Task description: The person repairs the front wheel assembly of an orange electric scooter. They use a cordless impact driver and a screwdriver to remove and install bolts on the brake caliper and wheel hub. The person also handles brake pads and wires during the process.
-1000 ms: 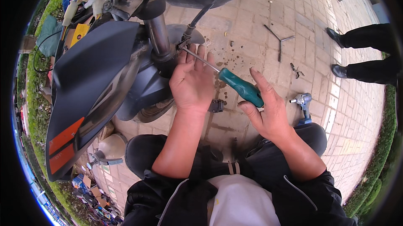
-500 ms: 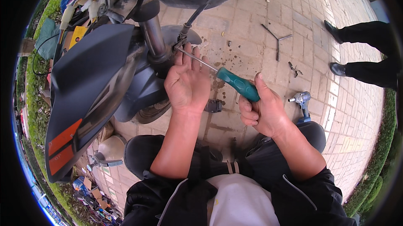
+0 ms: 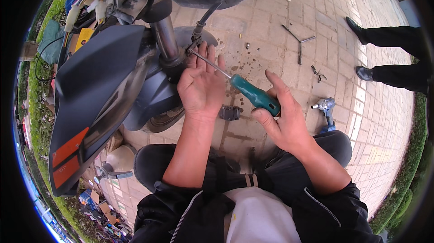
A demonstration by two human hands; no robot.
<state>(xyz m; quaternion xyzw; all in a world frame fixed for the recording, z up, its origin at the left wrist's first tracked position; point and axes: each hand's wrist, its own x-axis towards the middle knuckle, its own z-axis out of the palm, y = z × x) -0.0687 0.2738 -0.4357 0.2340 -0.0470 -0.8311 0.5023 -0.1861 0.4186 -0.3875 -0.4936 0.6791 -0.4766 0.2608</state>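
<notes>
Right hand [image 3: 291, 123]: loosened at the handle's end, to the right of the fork tube [image 3: 166, 39]; the index finger is lifted off, the thumb lies by the butt, the other fingers are largely hidden, so I cannot tell how firmly they grip.
Left hand [image 3: 201, 87]: palm up, just right of the fork tube's lower end; fingers spread and extended under the shaft, clenched on nothing. Whether the fingertips touch the fitting is unclear.
Screwdriver [image 3: 254, 93]: green handle right of the fork tube, thin shaft slanting back toward its lower end.
Tip: at the dark fitting [image 3: 195, 42] just right of the fork tube; the exact seat is too small to make out.
Good handling: probably best to press lightly along the shaft whenever the fingers regrip, and turn from the handle without tilting it.
Support: the left fingers could steady the shaft near the fitting, clear of the tip in case it slips.
Cable [image 3: 220, 6]: rises from the fitting, right of the fork tube; best not tugged.
Panel [image 3: 97, 73]: dark, left of the fork tube.
Y-shaped wrench [image 3: 300, 43]: on the paving, well right of the fork tube.
Power driver [image 3: 325, 107]: farther right of the fork tube, nearer the person.
</notes>
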